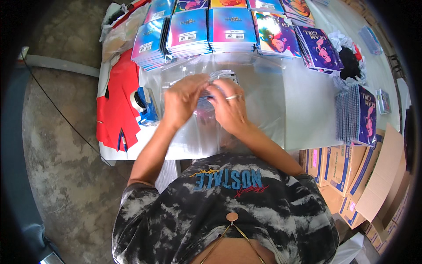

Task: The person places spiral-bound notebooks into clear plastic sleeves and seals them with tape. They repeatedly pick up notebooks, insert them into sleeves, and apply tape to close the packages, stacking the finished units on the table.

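Observation:
My left hand (184, 99) and my right hand (229, 105) come together at the middle of the table. Their fingers are bent inward and their tips almost meet. The left fingers are slightly blurred; whatever lies between the tips is too small to make out. A ring shows on my right hand. Just beneath and beyond the fingers is a small pile of printed paper pieces (226, 75), partly covered by the hands. Under it all, clear plastic sheeting (263, 114) lies spread on the white table (307, 119).
Stacks of spiral notebooks (231, 26) line the far side. More notebooks (358, 115) stand at the right edge. On the left are red sheets (116, 101), a blue tape dispenser (147, 105) and pens (122, 140). Cardboard boxes (347, 167) sit at the lower right.

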`<action>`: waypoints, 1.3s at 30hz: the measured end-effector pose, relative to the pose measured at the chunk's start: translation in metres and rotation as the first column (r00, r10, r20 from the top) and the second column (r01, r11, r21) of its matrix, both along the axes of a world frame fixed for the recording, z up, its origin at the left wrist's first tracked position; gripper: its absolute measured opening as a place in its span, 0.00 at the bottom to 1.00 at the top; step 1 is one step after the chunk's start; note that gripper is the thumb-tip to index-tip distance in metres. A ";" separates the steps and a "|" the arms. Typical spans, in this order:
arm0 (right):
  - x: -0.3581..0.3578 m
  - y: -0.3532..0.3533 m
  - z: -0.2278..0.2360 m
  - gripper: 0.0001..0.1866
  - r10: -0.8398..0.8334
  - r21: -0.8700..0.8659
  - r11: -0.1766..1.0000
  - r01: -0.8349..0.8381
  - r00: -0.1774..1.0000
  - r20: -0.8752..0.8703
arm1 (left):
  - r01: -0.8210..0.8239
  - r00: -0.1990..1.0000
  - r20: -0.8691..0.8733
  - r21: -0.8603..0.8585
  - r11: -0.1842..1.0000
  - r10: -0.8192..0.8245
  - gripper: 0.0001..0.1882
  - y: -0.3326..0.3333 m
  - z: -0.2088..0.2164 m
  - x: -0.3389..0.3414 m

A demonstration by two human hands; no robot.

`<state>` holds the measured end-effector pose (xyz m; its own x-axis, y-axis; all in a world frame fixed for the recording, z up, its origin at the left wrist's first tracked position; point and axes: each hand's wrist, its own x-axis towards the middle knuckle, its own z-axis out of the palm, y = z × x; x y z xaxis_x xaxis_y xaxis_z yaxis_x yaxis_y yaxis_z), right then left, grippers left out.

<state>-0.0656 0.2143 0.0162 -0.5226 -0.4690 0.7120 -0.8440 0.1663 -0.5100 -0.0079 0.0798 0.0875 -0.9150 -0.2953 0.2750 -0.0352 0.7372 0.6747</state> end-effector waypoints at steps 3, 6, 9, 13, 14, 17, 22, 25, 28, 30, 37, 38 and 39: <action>0.004 -0.012 -0.002 0.27 0.011 -0.336 0.941 0.035 0.991 0.135 | -0.055 0.983 -0.182 -0.330 0.942 -0.006 0.15 0.021 -0.030 0.020; 0.000 -0.007 0.004 0.23 0.002 -0.140 0.990 0.015 0.993 0.118 | -0.107 0.985 -0.167 -0.458 0.883 0.032 0.18 0.032 -0.040 0.037; -0.007 -0.003 -0.002 0.16 0.047 -0.079 0.996 -0.049 0.999 -0.027 | -0.070 0.970 -0.239 -0.449 0.891 -0.044 0.19 0.022 -0.051 0.059; -0.005 -0.002 -0.007 0.09 0.077 -0.153 0.984 -0.090 0.993 -0.091 | -0.752 0.649 -0.393 -0.199 0.629 0.652 0.22 -0.051 -0.062 0.101; -0.004 0.001 -0.005 0.07 0.067 -0.102 0.992 -0.076 0.994 -0.089 | -0.868 0.491 -0.209 -0.036 0.495 0.846 0.24 -0.076 -0.067 0.112; -0.003 -0.003 -0.005 0.08 0.067 -0.113 0.991 -0.078 0.993 -0.099 | -0.886 0.453 0.651 0.405 0.226 0.609 0.21 -0.145 -0.097 0.148; 0.000 -0.006 -0.009 0.08 0.083 -0.099 0.990 -0.097 0.986 -0.141 | -0.640 0.764 0.530 0.692 0.333 0.367 0.20 -0.161 -0.118 0.181; -0.005 -0.005 -0.009 0.09 0.053 -0.088 0.994 -0.067 0.987 -0.152 | 0.092 0.950 -0.099 0.995 0.040 0.296 0.18 -0.140 -0.134 0.208; 0.000 -0.007 -0.009 0.09 0.065 -0.092 0.993 -0.079 0.987 -0.144 | -0.722 0.691 0.428 0.444 0.530 0.583 0.09 -0.122 -0.157 0.227; -0.003 -0.008 -0.011 0.09 0.080 -0.092 0.991 -0.095 0.985 -0.153 | -0.919 0.370 0.053 -0.127 0.374 0.927 0.11 -0.127 -0.158 0.219; -0.004 -0.005 -0.008 0.09 0.085 -0.053 0.994 -0.093 0.988 -0.126 | -0.215 0.926 0.065 0.901 0.378 0.372 0.22 0.039 0.000 0.057; -0.007 -0.002 -0.010 0.11 0.111 -0.053 0.992 -0.118 0.987 -0.115 | -0.280 0.928 0.144 0.879 0.386 0.345 0.22 0.044 -0.017 0.054; -0.006 -0.001 -0.009 0.13 0.116 -0.054 0.991 -0.122 0.989 -0.094 | -0.346 0.920 0.225 0.850 0.397 0.321 0.22 0.048 -0.046 0.053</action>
<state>-0.0718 0.2132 0.0075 -0.3979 -0.4792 0.7823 -0.8989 0.0332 -0.4368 0.0449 0.1275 0.0411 -0.6887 -0.6479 -0.3254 -0.1636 -0.2983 0.9403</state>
